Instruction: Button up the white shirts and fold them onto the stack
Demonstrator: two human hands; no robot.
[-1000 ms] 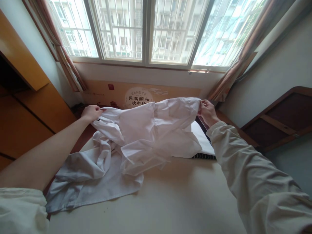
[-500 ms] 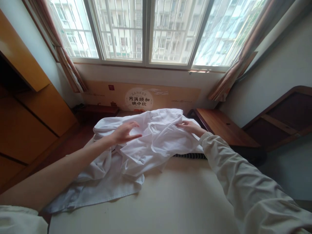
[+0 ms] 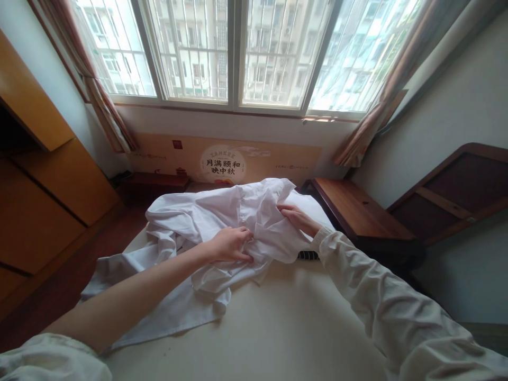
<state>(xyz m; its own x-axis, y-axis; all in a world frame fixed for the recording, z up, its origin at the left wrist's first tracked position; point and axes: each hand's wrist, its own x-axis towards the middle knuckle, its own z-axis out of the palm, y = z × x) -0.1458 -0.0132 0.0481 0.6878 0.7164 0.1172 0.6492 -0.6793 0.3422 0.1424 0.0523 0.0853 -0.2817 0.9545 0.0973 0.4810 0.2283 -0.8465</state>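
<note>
A crumpled white shirt (image 3: 214, 206) lies spread over the far end of a pale, flat surface (image 3: 278, 328), with folds and a seam strip running down its middle. My right hand (image 3: 296, 216) pinches the cloth near the shirt's upper right part, thumb and fingers closed on it. Against the middle of the shirt rests my left hand (image 3: 232, 244), its fingers bent on the fabric and its thumb held apart from them. One lower part of the shirt trails to the left, partly hidden under my left forearm.
A black item with white stripes (image 3: 308, 255) peeks out below the shirt's right edge. To the right stands a brown wooden desk (image 3: 353, 203). Orange-brown cabinets (image 3: 43, 211) are at the left. Behind are a printed board (image 3: 262, 159) and a barred window (image 3: 234, 53).
My left hand has moved right and down from above the shirt onto its middle. My right hand, holding the cloth, has shifted slightly left, and the shirt's right side has been drawn along.
</note>
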